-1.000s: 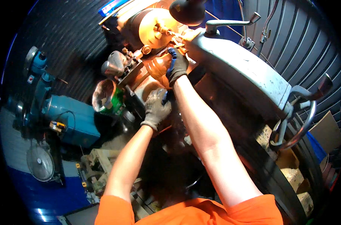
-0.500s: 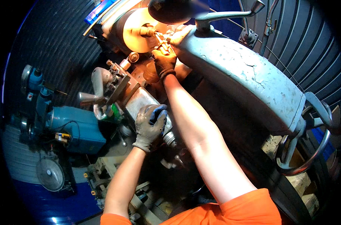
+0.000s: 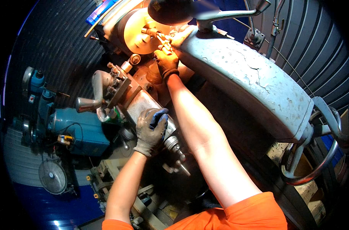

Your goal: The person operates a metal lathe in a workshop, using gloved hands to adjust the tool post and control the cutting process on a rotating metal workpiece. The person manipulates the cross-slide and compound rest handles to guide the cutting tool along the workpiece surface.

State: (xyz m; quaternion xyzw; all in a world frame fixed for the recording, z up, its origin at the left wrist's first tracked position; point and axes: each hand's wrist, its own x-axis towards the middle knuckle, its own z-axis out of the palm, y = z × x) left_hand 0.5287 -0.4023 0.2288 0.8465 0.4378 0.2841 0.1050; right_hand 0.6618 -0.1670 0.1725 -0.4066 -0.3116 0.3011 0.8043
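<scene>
My right hand [image 3: 166, 62] is closed beside the tailstock's front end [image 3: 182, 36] on a metal lathe, its fingertips at small, brightly lit pieces [image 3: 166, 45]. What it grips is hard to make out in the glare. Just beyond, a cylindrical piece [image 3: 151, 31] sits at the centre of the round chuck or faceplate [image 3: 136, 37]. My left hand [image 3: 151, 130], in a grey and blue glove, is curled on the near end of the metal slide [image 3: 143, 103], above a graduated collar [image 3: 171, 143]. Whatever is under its fingers is hidden. The tool post [image 3: 120, 71] stands left of my right hand.
The long grey tailstock body [image 3: 251, 80] runs down the right to a handwheel [image 3: 331, 153]. A dark lamp [image 3: 166, 11] hangs over the chuck. At left stand a teal machine [image 3: 78, 130] and a round fan [image 3: 53, 176]. Corrugated wall [image 3: 308, 46] curves behind.
The view has shifted, bringing more of the slide and tailstock into sight. My right hand has moved up to the lit pieces; my left hand now sits lower in view, curled on the slide.
</scene>
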